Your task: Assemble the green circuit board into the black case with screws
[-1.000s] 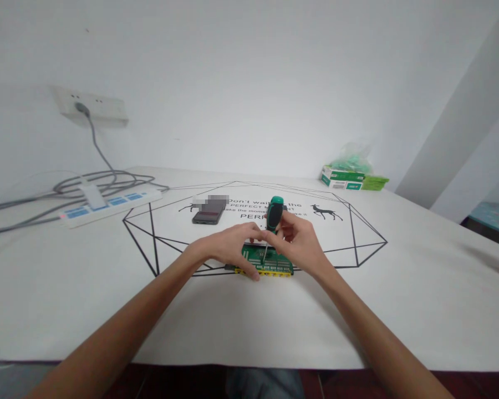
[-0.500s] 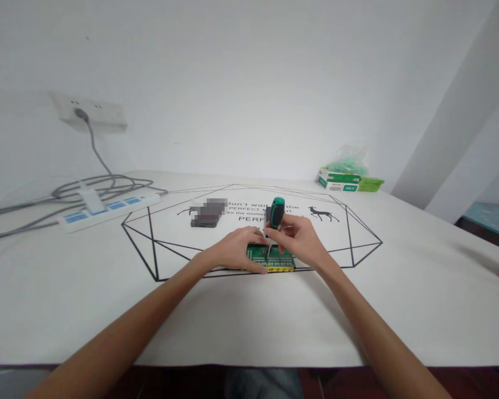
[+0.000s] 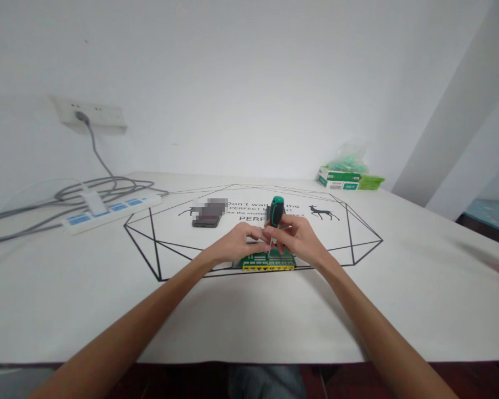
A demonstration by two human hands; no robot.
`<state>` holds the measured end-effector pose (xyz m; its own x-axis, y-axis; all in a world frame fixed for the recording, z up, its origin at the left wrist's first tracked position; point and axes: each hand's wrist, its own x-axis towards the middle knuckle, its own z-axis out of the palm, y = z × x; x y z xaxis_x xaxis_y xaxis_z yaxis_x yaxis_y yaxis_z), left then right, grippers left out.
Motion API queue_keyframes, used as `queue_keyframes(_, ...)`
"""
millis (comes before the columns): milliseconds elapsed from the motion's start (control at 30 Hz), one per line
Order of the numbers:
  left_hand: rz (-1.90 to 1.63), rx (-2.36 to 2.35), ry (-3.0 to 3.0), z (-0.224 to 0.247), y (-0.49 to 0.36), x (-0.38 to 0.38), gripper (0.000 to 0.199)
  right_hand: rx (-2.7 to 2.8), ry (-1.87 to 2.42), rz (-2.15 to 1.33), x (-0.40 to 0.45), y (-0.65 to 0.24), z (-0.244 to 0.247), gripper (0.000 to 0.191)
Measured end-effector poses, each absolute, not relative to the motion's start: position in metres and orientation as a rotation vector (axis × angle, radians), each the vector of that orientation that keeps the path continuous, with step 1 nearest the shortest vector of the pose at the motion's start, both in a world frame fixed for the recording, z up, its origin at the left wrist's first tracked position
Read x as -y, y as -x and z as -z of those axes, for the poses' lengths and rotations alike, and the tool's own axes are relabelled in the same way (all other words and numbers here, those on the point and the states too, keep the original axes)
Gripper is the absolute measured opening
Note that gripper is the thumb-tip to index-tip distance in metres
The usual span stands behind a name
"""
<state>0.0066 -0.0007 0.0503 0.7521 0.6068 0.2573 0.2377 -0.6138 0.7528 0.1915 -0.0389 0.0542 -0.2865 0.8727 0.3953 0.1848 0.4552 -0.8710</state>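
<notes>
Well, the right grip (image 3: 298,237) clasps a green-and-black screwdriver (image 3: 276,211), beneath it a yellow-edged green circuit board (image 3: 274,260); the left grip's (image 3: 241,242) hold, I can't tell.

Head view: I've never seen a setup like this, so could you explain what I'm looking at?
There is no robot here: these are a person's bare hands, seen by a camera worn on the head, looking forward and down. The right hand holds a screwdriver with a green and black handle, shaft down toward a green circuit board with a yellow near edge. The left hand has its fingertips by the shaft; whether they grip it is unclear. On the white table also lie a dark phone, a power strip with grey cables at the left, and green and white boxes at the far right.
</notes>
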Motion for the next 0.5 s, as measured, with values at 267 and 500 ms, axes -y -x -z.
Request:
queue_keyframes(267,-0.644,-0.743,-2.155,-0.0495,-0.0065,-0.0001,0.021,1.715,0.921,-0.976,0.0398,-0.1880,-0.0514,0.030)
queue_keyframes(500,-0.609,-0.625,-2.190,-0.0501,-0.0070,0.0018,0.020,1.656,0.911,-1.043,0.0394,-0.1886,-0.0524,0.032)
